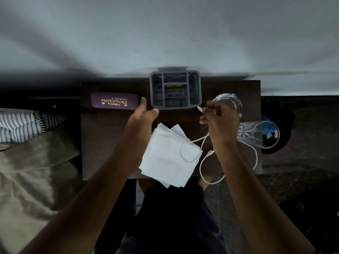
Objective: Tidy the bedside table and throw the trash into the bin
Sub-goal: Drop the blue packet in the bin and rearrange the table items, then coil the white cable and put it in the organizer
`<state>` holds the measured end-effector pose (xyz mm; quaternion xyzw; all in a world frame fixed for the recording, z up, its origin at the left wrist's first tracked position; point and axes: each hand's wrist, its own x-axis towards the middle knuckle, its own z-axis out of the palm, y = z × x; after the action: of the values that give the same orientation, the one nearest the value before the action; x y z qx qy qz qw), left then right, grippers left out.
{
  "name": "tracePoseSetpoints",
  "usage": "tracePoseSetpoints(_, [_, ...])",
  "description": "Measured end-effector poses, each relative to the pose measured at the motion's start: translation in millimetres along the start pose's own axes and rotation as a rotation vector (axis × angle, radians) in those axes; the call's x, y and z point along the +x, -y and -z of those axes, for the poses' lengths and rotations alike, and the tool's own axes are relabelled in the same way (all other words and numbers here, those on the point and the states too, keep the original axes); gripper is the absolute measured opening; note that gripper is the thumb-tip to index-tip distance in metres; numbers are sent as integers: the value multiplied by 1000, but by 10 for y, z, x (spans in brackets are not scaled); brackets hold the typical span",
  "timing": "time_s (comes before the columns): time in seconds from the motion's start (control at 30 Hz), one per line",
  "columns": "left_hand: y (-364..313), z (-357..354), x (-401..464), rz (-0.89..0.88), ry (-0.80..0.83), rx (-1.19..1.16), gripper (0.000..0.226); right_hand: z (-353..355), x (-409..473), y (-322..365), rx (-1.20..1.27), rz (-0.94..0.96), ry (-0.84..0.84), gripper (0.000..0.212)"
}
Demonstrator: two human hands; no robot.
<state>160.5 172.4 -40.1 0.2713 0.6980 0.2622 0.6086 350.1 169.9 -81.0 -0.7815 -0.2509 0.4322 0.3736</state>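
Note:
A dark wooden bedside table (110,140) fills the middle of the head view. My right hand (219,121) is shut on one end of a white charging cable (201,167), whose loops trail over the table's front edge. My left hand (142,116) hovers open between a purple spectacle case (114,100) and a grey compartment organiser (175,89), touching neither. A stack of white tissues (168,156) lies at the front, one cable loop resting on it. One clear glass (230,103) stands behind my right hand. Another glass (260,133) lies on its side at the right edge.
A round dark bin (278,114) sits on the floor right of the table, partly behind the lying glass. A bed with an olive cover (33,171) and striped fabric (20,125) borders the left. A pale wall rises behind. My legs are under the front edge.

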Motion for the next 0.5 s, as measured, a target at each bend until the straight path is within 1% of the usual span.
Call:
tracePoseSetpoints(0.07, [87, -11, -108, 7, -18, 50, 59, 31, -127, -105, -6, -17, 2, 16])
tracePoseSetpoints(0.23, [277, -15, -320, 73, 48, 64, 60, 42, -368, -328, 31, -51, -17, 17])
tracePoseSetpoints(0.5, [347, -38, -507, 108, 44, 49, 58, 150, -536, -265, 54, -18, -19, 17])
